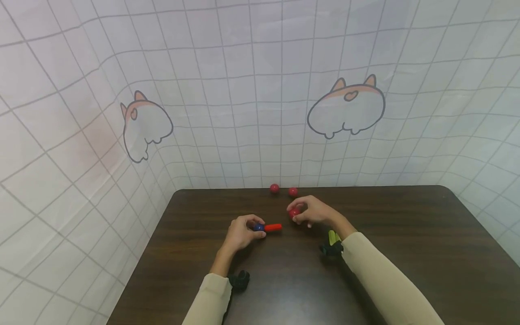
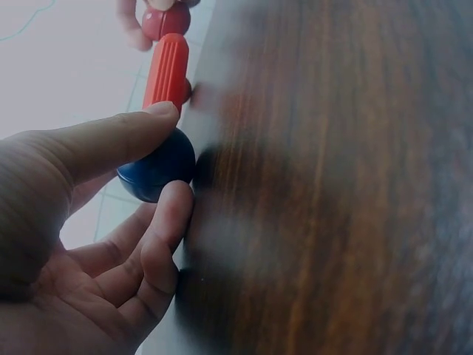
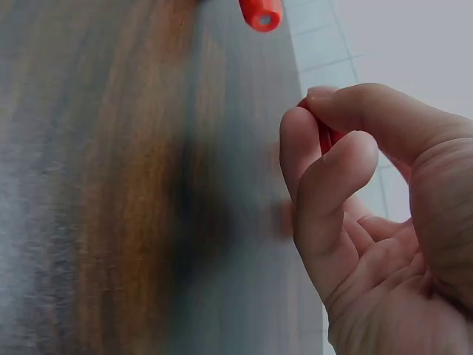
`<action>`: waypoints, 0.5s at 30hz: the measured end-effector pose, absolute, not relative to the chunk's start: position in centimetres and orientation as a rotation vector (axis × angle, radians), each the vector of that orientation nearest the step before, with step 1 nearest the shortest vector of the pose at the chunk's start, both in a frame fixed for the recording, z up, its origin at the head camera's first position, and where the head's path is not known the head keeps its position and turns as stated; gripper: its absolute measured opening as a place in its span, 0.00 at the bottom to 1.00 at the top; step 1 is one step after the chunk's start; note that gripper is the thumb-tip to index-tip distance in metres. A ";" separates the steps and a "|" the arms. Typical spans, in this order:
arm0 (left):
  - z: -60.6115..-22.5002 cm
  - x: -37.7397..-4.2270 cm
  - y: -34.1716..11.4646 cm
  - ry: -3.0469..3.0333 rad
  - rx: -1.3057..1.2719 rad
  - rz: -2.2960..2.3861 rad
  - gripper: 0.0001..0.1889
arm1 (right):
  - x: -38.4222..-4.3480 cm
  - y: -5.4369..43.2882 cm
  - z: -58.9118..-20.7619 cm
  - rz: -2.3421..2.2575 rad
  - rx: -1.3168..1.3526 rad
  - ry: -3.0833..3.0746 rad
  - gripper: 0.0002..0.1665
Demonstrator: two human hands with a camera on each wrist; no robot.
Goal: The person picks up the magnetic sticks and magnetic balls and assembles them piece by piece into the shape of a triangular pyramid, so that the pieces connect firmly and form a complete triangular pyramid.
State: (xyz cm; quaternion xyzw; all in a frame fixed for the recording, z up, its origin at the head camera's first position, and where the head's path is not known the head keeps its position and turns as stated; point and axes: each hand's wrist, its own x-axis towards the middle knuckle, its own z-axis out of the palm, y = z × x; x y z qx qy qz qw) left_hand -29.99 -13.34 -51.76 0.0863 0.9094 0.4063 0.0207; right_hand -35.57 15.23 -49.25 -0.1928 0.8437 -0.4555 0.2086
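Observation:
Between thumb and fingers, my left hand [image 1: 240,232] pinches a dark blue ball [image 2: 157,166]. From the ball a ribbed red rod [image 1: 273,227] sticks out toward the right; its free end shows a small hole in the right wrist view. My right hand [image 1: 314,211] holds a red ball [image 1: 294,213] by its fingertips, to the right of the rod and a little farther back. In the right wrist view the fingers hide most of that ball. A gap separates the red ball from the rod's end in the head view.
Two more red balls, one [image 1: 274,188] to the left and another [image 1: 293,192] beside it, lie near the far edge of the dark wooden table [image 1: 406,239]. A white grid-patterned curtain [image 1: 243,113] hangs behind and along the sides. Dark straps with camera mounts sit on both wrists.

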 end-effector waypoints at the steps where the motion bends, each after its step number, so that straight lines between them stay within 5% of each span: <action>1: -51.8 -30.0 -13.3 2.820 0.265 1.260 0.13 | -35.4 15.3 -49.2 -1.271 -0.548 2.342 0.22; 15: -51.7 -30.0 -13.2 2.818 0.242 1.249 0.13 | -32.8 14.7 -49.6 -1.342 -0.605 2.328 0.21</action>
